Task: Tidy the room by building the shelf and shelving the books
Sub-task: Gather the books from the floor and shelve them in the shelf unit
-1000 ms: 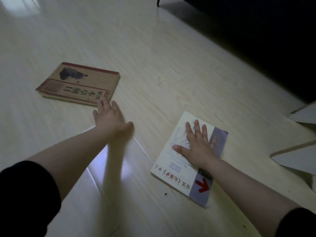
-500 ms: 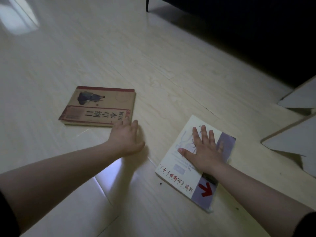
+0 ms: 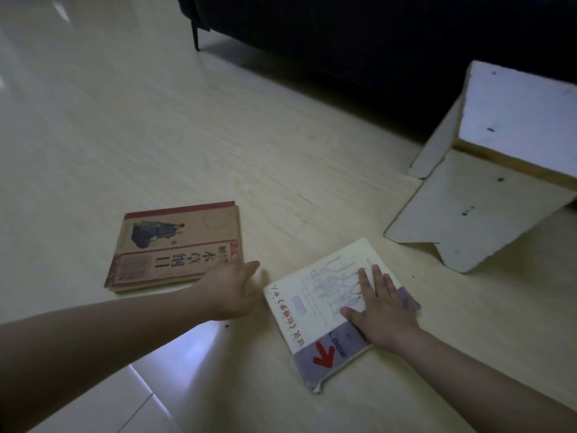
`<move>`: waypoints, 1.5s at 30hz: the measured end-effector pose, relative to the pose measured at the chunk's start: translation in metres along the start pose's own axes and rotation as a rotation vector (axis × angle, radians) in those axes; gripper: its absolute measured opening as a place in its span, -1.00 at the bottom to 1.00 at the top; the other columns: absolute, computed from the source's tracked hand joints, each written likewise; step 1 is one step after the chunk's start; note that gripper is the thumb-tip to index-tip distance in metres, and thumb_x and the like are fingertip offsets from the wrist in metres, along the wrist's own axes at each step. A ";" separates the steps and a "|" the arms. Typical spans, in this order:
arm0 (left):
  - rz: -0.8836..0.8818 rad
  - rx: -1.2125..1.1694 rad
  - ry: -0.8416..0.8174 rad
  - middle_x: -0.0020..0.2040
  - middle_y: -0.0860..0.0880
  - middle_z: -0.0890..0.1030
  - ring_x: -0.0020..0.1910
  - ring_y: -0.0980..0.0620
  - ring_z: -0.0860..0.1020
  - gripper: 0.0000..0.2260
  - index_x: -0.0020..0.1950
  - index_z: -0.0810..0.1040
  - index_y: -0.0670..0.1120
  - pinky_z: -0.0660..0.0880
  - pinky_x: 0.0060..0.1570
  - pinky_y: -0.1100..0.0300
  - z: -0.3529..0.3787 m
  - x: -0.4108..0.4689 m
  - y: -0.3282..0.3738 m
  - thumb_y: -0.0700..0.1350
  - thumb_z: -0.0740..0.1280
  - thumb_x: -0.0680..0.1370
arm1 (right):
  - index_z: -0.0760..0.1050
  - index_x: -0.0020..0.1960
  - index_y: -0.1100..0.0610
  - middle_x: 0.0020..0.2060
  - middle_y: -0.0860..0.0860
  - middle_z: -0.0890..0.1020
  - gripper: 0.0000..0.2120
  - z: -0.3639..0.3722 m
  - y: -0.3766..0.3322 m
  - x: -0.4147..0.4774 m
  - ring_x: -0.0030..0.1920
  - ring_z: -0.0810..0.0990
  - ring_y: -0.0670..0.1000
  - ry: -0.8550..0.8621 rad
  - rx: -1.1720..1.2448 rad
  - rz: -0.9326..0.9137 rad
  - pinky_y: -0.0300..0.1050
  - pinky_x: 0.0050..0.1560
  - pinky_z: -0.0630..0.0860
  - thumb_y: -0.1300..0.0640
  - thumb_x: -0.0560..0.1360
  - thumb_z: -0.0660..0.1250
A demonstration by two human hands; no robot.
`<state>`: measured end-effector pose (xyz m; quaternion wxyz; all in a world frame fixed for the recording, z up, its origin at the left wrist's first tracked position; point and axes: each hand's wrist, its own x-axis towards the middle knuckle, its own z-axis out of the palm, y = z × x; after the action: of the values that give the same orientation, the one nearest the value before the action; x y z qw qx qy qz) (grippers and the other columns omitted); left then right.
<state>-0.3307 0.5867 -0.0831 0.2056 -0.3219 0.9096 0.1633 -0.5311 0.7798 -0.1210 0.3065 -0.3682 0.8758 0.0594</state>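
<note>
A red-edged brown book (image 3: 175, 245) and a red-arrowed white book (image 3: 324, 314) are lying on the floor (image 3: 156, 135). The right hand (image 3: 381, 310) is pressing flat-fingered on the white book. The left hand (image 3: 232, 292) is touching the brown book's corner, grip unclear. The books are lying closer together than before.
</note>
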 end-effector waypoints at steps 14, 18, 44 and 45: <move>-0.056 -0.001 0.096 0.55 -0.07 0.04 0.49 -0.13 0.10 -0.15 0.55 0.03 -0.06 0.18 0.43 0.01 0.017 0.009 0.024 0.18 0.40 0.42 | -0.23 0.57 -0.02 0.54 0.03 -0.28 -0.03 -0.013 0.030 -0.011 0.54 -0.29 0.09 0.147 -0.059 -0.217 0.18 0.51 -0.21 -0.32 0.43 0.28; -0.161 0.046 -0.016 0.56 0.02 -0.28 0.52 -0.28 -0.17 -0.10 0.55 -0.24 0.14 0.04 0.44 -0.28 0.034 0.006 -0.002 0.23 0.34 0.46 | -0.26 0.56 -0.04 0.55 0.00 -0.27 0.06 -0.018 0.021 0.007 0.54 -0.30 0.06 0.083 -0.134 -0.332 0.25 0.48 -0.27 -0.40 0.35 0.30; -0.115 0.136 0.014 0.57 -0.06 -0.10 0.52 -0.22 -0.02 -0.27 0.57 -0.06 0.11 0.15 0.45 -0.11 0.017 0.018 -0.023 0.01 0.32 0.54 | 0.20 0.21 0.14 -0.07 -0.01 0.55 -0.20 0.001 0.040 -0.010 -0.18 0.53 0.03 0.112 0.169 0.325 -0.13 -0.30 0.35 -0.52 0.34 0.15; -0.108 0.163 0.041 0.58 -0.08 -0.07 0.51 -0.23 0.04 -0.35 0.57 -0.04 0.07 0.20 0.44 -0.09 0.018 0.019 -0.021 -0.01 0.25 0.58 | 0.21 0.20 0.14 -0.06 -0.01 0.56 -0.20 0.003 0.038 -0.009 -0.16 0.54 0.03 0.128 0.187 0.331 -0.12 -0.27 0.38 -0.52 0.33 0.16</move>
<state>-0.3257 0.5689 -0.1111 0.2209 -0.3561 0.9052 0.0708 -0.5509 0.8140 -0.1226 0.2692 -0.1922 0.9437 0.0038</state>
